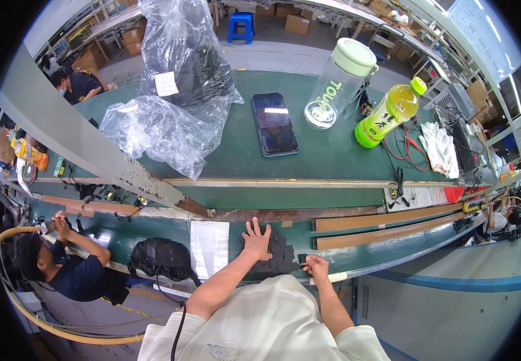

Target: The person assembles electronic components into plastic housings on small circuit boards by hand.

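On the green bench in front of me lies a heap of small flat black pieces [279, 257]. Spread over its left part is my left hand [257, 240], fingers apart and palm down. Beside the heap's right side, near the bench's front edge, my right hand [317, 267] pinches a small black piece [302, 259] between thumb and fingers. What this piece is made of is too small to tell. A white sheet [210, 246] lies left of the heap.
Two long brown strips [387, 223] lie to the right. A black bag [163, 259] sits left of the white sheet. The raised shelf holds a phone [275, 125], a transparent bottle [337, 84], a green drink bottle [387, 117] and plastic wrap [158, 129]. A co-worker [74, 265] works at left.
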Demonstrator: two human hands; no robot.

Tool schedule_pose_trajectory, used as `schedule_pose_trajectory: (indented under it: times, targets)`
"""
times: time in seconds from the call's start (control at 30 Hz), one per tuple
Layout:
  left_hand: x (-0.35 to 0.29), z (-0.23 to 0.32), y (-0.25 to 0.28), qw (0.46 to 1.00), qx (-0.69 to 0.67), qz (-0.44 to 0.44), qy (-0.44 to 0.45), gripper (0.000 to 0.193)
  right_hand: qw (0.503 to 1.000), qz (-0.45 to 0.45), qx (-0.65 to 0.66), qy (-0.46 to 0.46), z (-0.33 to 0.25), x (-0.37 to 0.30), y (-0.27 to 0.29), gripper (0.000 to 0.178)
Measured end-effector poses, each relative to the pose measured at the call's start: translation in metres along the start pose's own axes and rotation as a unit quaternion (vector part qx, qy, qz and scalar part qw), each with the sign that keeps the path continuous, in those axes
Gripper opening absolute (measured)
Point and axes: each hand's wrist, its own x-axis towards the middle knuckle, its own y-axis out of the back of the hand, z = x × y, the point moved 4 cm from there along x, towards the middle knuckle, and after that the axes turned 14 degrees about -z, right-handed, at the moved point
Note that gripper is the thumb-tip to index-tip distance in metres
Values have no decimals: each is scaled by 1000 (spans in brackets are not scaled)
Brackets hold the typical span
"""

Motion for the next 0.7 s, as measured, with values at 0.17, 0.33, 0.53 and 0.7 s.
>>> schedule_pose_trajectory:
  times: [0.17, 0.33, 0.53, 0.7]
  targets:
    - [0, -1, -1, 1000, -4, 0, 2, 122, 1000, -9, 23, 3, -2, -2, 0, 13]
    - [2, -1, -1, 1000, -5, 6, 0, 122, 999, -16, 43, -8, -7, -2, 0, 15]
    - [3, -1, -2, 1000, -3, 6, 1, 123, 998, -27, 45, -18, -7, -1, 1, 16]
    - [2, -2, -3, 1000, 0, 0, 2, 123, 999, -28, 45, -13, -4, 0, 1, 16]
